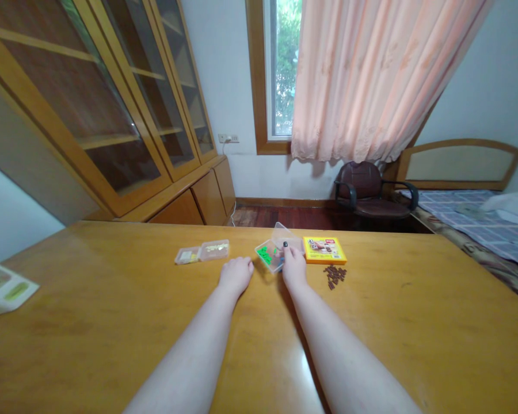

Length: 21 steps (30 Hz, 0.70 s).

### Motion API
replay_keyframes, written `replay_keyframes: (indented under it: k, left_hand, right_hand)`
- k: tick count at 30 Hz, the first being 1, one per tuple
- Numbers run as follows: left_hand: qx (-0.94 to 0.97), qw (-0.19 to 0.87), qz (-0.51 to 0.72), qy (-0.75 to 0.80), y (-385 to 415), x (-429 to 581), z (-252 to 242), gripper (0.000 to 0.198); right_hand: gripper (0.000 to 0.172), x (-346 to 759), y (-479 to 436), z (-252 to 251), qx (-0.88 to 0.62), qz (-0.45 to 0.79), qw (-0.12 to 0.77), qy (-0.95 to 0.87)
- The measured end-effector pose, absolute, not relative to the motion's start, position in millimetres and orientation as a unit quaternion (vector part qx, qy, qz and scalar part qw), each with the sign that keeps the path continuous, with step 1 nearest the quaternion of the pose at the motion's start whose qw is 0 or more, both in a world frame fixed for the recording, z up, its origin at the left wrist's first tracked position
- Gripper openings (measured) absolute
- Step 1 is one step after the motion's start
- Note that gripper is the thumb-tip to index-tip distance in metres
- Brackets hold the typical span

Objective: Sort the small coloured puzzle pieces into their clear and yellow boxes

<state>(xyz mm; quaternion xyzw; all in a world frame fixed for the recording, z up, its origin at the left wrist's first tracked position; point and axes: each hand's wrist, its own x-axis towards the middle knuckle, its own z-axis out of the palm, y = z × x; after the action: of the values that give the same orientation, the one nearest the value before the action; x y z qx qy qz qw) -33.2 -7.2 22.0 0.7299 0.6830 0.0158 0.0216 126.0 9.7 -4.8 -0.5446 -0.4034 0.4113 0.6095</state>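
My right hand [294,267] is over a clear plastic box [278,269], its fingers pinched at a small black piece [285,244]. Bright green pieces [265,255] lie in the left part of this box, and its transparent lid [280,230] stands raised behind. Part of the box's inside is hidden by the hand. My left hand [236,276] rests on the table left of the box, fingers curled under; whatever they may hold is hidden. Left of it lies another open clear box [201,251] with pale pieces inside.
A yellow box [325,250] with a printed cover lies right of my right hand. Brown pieces [335,276] are heaped in front of it on the wooden table [112,322]. A white object [6,287] sits at the left edge; beyond the table stands a chair [362,190].
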Motion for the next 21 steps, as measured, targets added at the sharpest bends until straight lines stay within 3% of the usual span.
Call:
replay_keyframes:
  k: [6,12,15,21]
  left_hand:
    - [0.682,0.028,0.143,0.716,-5.0,-36.2,26.1,0.032]
    - [0.727,-0.007,0.341,0.596,-12.4,-37.4,34.8,0.026]
    - [0.745,0.005,0.355,0.565,-11.1,-37.1,31.0,0.022]
    - [0.710,0.001,0.300,0.637,-5.3,-38.1,20.0,0.038]
  right_hand:
    - [0.041,126.9,9.2,-4.2,-0.545,0.409,0.604,-0.413]
    - [0.038,124.2,5.1,-0.5,-0.549,0.382,0.576,-0.470]
    - [0.039,123.2,4.0,1.1,-0.548,0.369,0.578,-0.478]
    - [0.039,125.2,3.5,4.4,-0.551,0.376,0.595,-0.448]
